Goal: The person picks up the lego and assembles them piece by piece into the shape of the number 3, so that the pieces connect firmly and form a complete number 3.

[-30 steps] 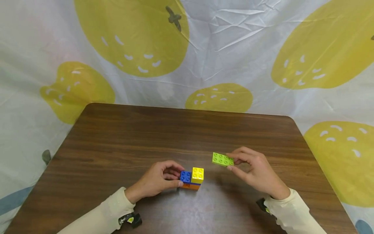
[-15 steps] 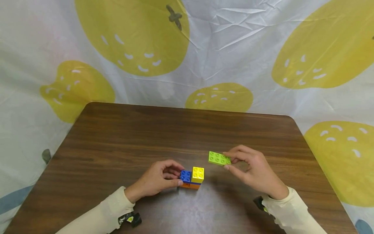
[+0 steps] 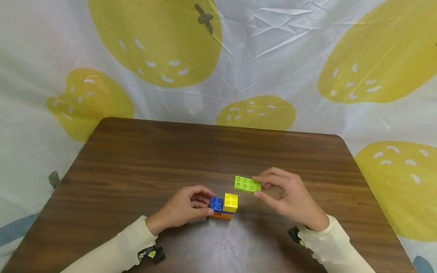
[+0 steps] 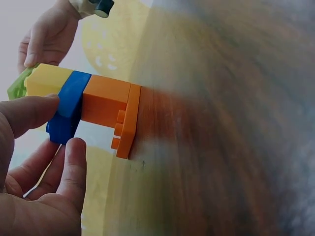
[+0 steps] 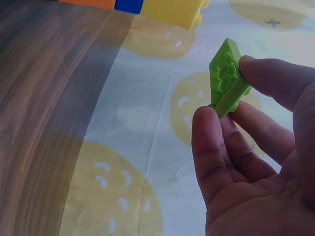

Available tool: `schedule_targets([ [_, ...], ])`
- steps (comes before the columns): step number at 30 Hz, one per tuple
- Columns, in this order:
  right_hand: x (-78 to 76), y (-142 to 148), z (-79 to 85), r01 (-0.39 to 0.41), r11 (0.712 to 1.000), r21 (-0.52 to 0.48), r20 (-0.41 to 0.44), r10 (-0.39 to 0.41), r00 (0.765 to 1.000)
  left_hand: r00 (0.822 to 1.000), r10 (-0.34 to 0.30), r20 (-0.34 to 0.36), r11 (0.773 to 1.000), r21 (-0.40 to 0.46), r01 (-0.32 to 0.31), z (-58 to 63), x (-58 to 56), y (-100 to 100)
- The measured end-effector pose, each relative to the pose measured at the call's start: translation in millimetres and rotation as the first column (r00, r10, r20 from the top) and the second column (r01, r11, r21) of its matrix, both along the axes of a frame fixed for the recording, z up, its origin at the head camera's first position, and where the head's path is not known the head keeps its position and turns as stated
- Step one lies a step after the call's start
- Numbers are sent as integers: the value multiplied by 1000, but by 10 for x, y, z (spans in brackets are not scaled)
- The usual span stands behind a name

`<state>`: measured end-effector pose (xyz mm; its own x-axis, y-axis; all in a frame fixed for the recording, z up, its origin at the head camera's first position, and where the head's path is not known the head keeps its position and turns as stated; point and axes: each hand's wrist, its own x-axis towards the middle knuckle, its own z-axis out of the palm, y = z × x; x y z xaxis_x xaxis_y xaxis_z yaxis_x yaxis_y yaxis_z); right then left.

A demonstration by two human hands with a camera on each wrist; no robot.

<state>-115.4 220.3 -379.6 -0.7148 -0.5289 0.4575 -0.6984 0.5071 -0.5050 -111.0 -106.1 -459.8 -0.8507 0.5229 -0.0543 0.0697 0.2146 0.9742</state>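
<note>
A small stack of toy building bricks stands on the wooden table. In the left wrist view, a flat orange plate (image 4: 129, 125) forms its base, with an orange brick (image 4: 104, 98) on it. Across that lies a longer blue brick (image 3: 216, 204), topped at its right end by a yellow brick (image 3: 230, 202). My left hand (image 3: 181, 208) pinches the blue brick's overhanging end between thumb and fingers. Thumb and fingertips of my right hand (image 3: 288, 195) hold a thin lime-green brick (image 3: 246, 184) by its right end, studs up. It hovers behind and slightly right of the yellow brick.
The brown wooden table (image 3: 153, 151) reaches back to a hanging white cloth (image 3: 239, 68) printed with big yellow fruits. Black wrist devices (image 3: 152, 254) sit at both sleeve cuffs.
My right hand has carried the lime-green brick leftward, closer to the yellow brick. The left hand and the stack have stayed nearly in place.
</note>
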Motion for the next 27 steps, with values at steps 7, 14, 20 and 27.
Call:
schedule_targets([
  [7, 10, -95, 12, -20, 1000, -14, 0, 20, 1000, 1000, -4, 3, 1000, -5, 4, 17, -3, 18],
  [14, 15, -191, -15, -38, 999, -32, 18, 39, 999, 1000, -6, 1, 1000, -7, 6, 37, -7, 34],
  [20, 21, -266, -19, -66, 997, -40, 34, 67, 997, 1000, 0, -1, 1000, -14, 0, 32, -4, 30],
  [27, 34, -323, -32, -74, 997, -31, 62, 76, 995, 1000, 1, 6, 1000, -10, -1, 27, 1, 18],
])
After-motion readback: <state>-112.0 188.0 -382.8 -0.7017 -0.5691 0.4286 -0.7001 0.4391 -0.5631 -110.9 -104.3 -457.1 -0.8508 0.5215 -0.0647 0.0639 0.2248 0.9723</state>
